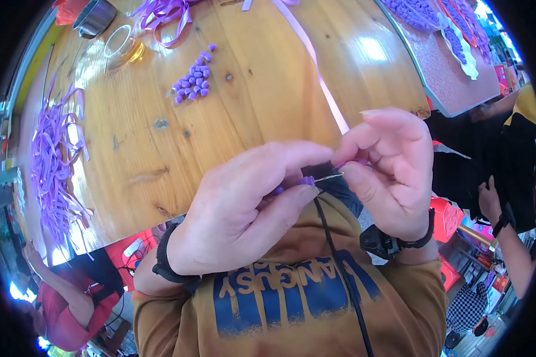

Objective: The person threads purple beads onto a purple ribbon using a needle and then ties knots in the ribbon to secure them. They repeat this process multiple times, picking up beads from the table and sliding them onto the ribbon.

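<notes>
My left hand (238,199) is closed, its thumb and fingers pinching a small purple bead (308,180). A thin metal needle (327,177) sticks out of the bead toward my right hand (396,172). That hand is closed too, thumb and forefinger together on a bit of purple ribbon (356,162) beside the needle's end. A long light-purple ribbon (317,74) runs from the far side of the table down behind my right fingers. More purple shows inside my left hand, mostly hidden by the fingers.
A small pile of purple beads (192,79) lies on the wooden table (244,113). Purple ribbons (57,160) hang at its left edge; others (164,18) lie at the back beside a glass cup (124,47) and metal cup (95,18). Co-workers (80,297) sit on both sides.
</notes>
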{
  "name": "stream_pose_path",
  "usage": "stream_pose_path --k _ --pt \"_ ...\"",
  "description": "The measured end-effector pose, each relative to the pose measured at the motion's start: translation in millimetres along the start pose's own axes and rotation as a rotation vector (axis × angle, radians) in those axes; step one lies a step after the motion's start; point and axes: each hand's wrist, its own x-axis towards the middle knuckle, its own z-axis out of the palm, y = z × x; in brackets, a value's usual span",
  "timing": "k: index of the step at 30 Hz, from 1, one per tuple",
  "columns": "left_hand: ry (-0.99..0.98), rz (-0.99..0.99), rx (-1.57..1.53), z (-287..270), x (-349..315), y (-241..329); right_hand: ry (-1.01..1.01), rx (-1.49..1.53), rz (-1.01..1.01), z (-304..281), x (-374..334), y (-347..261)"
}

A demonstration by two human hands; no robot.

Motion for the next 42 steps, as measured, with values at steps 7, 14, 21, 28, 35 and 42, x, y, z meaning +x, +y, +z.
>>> stream_pose_path --k 7,14,21,28,35,42 --pt "-0.034 0.150 0.094 0 2 -11 -0.021 -0.076 -0.014 1 2 -4" --pt "-0.019 0.165 0.109 -1 0 -15 0.003 -0.008 0.043 5 2 -3" --pt "0.005 0.129 0.062 -3 1 -13 -0.021 -0.140 0.077 1 4 -3" --pt "-0.045 0.050 -0.081 -2 -3 -16 -0.048 -0.269 0.083 0 5 -7" --pt "-0.005 0.013 -0.059 -2 -5 -18 -0.067 -0.313 0.074 -1 5 -5" --pt "-0.070 -0.047 -0.021 -5 -1 -18 -0.036 -0.326 0.006 -2 9 2"
